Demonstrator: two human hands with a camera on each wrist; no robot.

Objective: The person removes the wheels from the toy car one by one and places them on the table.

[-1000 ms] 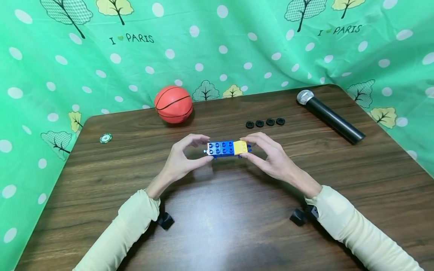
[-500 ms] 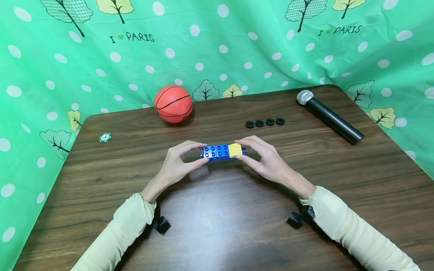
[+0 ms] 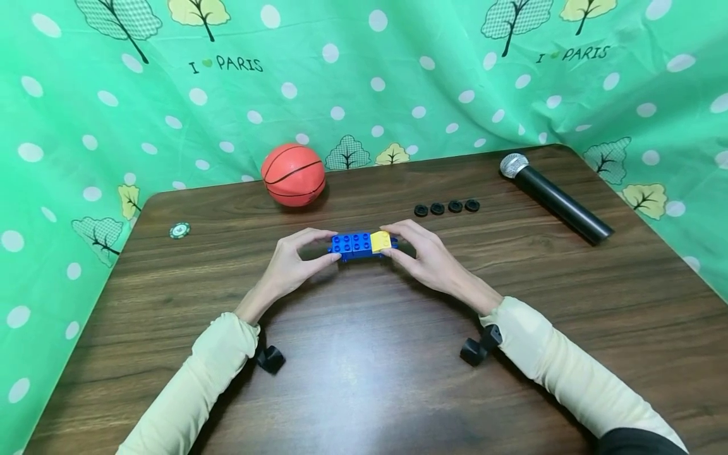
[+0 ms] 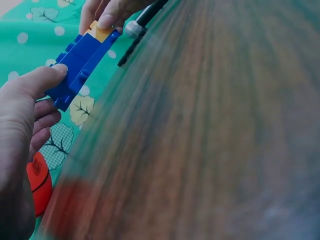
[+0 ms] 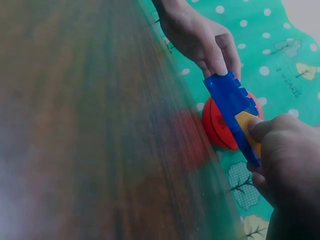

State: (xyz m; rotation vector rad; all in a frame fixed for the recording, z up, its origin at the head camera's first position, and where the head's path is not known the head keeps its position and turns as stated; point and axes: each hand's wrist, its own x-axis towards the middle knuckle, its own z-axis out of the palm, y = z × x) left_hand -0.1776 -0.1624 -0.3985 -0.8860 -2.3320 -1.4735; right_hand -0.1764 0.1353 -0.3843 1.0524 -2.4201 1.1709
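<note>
A toy vehicle body made of building blocks (image 3: 351, 245) is held level between both hands above the middle of the table. Two blue studded bricks (image 4: 75, 57) sit in a row on its blue base, and a sloped yellow brick (image 3: 380, 241) forms the right end. My left hand (image 3: 290, 262) pinches the blue left end between thumb and fingers. At the other end, my right hand (image 3: 429, 259) pinches the yellow brick, with the thumb on its near side. Small blue pegs stick out low along the base. No wheels are on those pegs.
Several small black wheels (image 3: 446, 208) stand in a row behind the right hand. A microphone (image 3: 557, 199) lies at the back right, a red toy basketball (image 3: 293, 175) at the back left, a green-white chip (image 3: 179, 230) farther left.
Both hands have carried the block vehicle to the left, first slightly nearer the body, then away again. Their pinch on its two ends has stayed the same.
</note>
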